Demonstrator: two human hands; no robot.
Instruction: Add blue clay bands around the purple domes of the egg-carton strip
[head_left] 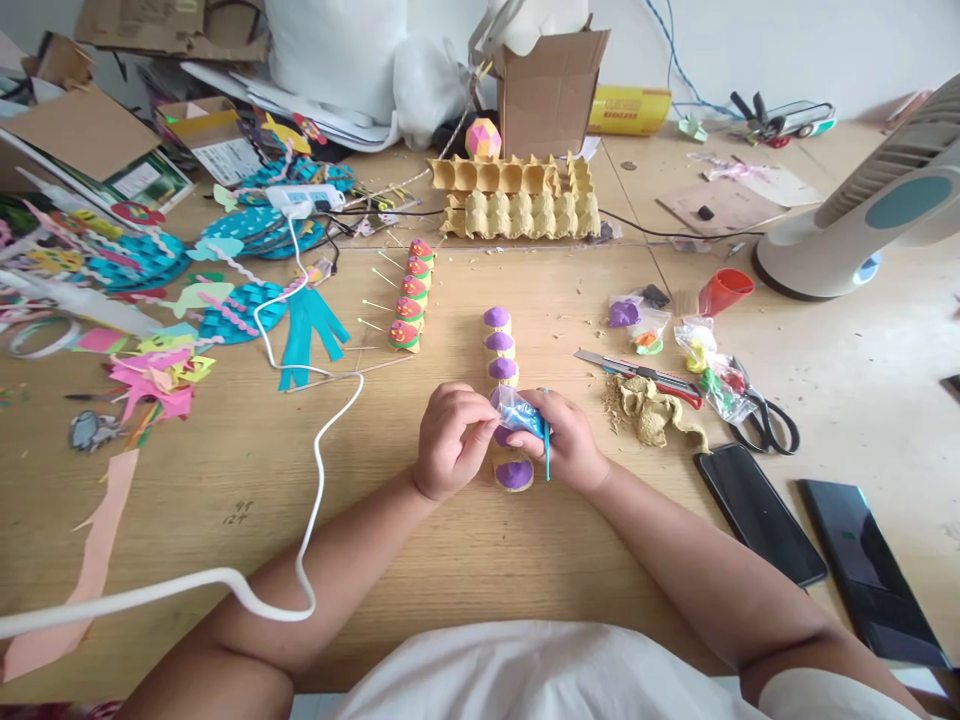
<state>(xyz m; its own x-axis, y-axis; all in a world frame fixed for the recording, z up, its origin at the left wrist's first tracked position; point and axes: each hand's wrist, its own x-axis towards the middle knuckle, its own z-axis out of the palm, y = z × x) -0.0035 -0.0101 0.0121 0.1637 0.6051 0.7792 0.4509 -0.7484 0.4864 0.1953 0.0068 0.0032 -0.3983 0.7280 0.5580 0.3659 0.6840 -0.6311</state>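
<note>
blue-filled packet is gripped by the right hand, its edge pinched by the left hand.

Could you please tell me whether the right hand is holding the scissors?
No, the right hand holds a small plastic bag with blue contents, while the scissors lie on the table.

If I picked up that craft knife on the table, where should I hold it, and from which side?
I'd take the craft knife by its red end, reaching from the right. The narrow blade end points left, away from that approach. Brown scraps crowd its near edge, so a pinch from above looks easiest.
</note>
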